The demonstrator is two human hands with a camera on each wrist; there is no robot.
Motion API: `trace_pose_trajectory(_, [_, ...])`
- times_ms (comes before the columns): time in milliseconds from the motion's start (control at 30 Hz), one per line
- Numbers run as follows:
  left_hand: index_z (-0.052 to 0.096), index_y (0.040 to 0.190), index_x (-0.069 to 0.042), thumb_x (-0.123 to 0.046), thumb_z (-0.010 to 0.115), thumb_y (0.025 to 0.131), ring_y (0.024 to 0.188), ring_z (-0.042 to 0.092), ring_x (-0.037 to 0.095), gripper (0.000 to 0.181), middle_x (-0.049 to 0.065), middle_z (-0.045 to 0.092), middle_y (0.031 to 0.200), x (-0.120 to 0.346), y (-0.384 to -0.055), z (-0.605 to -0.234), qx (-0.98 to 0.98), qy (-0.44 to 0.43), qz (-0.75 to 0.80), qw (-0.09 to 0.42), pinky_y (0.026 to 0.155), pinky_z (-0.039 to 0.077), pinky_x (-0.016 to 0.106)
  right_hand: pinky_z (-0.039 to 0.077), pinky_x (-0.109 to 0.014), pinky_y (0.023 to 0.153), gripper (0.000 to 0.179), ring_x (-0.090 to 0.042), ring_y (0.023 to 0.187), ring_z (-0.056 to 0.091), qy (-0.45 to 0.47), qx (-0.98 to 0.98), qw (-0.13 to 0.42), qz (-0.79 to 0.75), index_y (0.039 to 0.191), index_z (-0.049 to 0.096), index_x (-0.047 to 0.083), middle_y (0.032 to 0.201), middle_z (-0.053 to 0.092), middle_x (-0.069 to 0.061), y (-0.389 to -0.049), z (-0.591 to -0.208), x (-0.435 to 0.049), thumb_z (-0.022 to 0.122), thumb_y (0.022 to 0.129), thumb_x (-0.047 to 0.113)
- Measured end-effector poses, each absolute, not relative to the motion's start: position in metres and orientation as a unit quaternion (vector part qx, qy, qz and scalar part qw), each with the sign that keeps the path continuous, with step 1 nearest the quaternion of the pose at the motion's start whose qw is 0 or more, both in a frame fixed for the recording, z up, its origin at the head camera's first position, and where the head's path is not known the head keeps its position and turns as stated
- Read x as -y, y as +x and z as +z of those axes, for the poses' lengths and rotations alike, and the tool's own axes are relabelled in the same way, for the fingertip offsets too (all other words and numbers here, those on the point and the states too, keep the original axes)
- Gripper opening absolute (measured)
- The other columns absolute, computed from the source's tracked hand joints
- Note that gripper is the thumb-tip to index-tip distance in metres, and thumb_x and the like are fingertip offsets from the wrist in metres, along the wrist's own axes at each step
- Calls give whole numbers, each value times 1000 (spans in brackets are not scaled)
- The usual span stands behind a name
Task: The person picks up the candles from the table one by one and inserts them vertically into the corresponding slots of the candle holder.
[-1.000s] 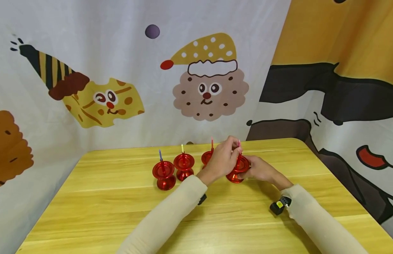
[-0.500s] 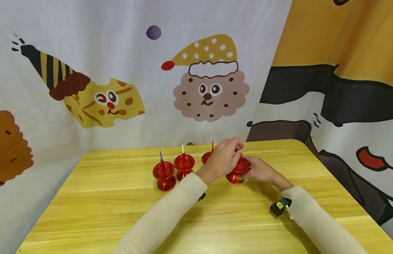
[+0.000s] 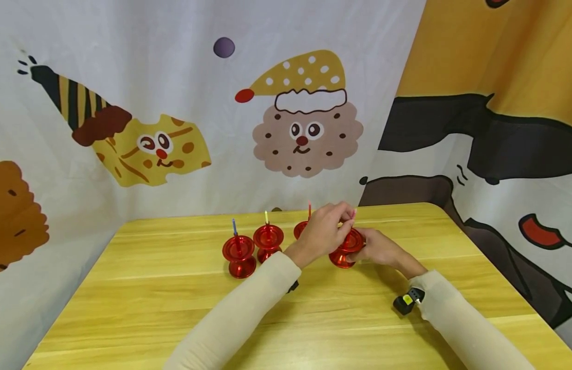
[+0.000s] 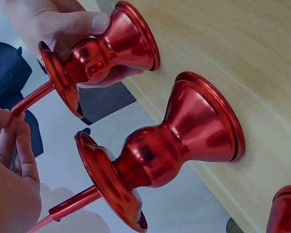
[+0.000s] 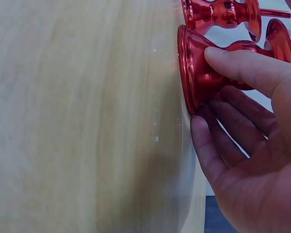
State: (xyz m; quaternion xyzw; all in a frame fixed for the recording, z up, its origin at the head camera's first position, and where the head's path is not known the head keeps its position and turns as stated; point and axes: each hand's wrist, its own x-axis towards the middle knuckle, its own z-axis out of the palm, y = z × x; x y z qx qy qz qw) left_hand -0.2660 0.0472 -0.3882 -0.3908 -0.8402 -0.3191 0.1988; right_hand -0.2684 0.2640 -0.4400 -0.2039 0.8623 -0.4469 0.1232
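Observation:
At the right end of a group of shiny red candle holders, my left hand [image 3: 320, 231] pinches a thin pink candle [image 3: 354, 213] above the rightmost holder [image 3: 342, 260]. In the left wrist view the fingertips meet the tip of that holder's red tube [image 4: 34, 98]; the candle's lower end is hidden by the fingers. My right hand [image 3: 383, 246] grips the same holder around its waist and base, thumb on the near side in the right wrist view. The holder stands upright on the table [image 3: 286, 318].
To the left stand a holder with a red candle [image 3: 309, 209], partly behind my left hand, one with a yellow candle [image 3: 266, 218], and one with a blue candle [image 3: 234, 226]. A printed curtain [image 3: 174, 61] hangs behind the table's back edge.
The pink candle stood nearly upright a second ago; its top has shifted right and it leans. My left hand has moved slightly right with it. My right hand keeps its grip on the holder.

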Motion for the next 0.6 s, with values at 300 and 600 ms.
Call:
trace_pose_trajectory(300, [69, 135, -1, -11, 73, 108, 112, 76, 16, 30, 9, 79, 125, -40, -259, -393, 853, -351, -361, 134, 98, 57, 21, 55, -52, 107, 62, -33, 120, 71, -206, -864, 124, -442, 143, 66, -6, 132, 75, -18, -272, -439, -260, 91, 87, 5])
trace_pose_trajectory(600, [60, 151, 2, -18, 75, 105, 119, 73, 22, 52, 12, 73, 136, -15, -219, -382, 870, -325, -354, 113, 99, 59, 30, 51, -60, 111, 63, -37, 125, 69, -202, -869, 116, -437, 143, 67, -5, 135, 74, -19, -282, -442, -259, 92, 86, 4])
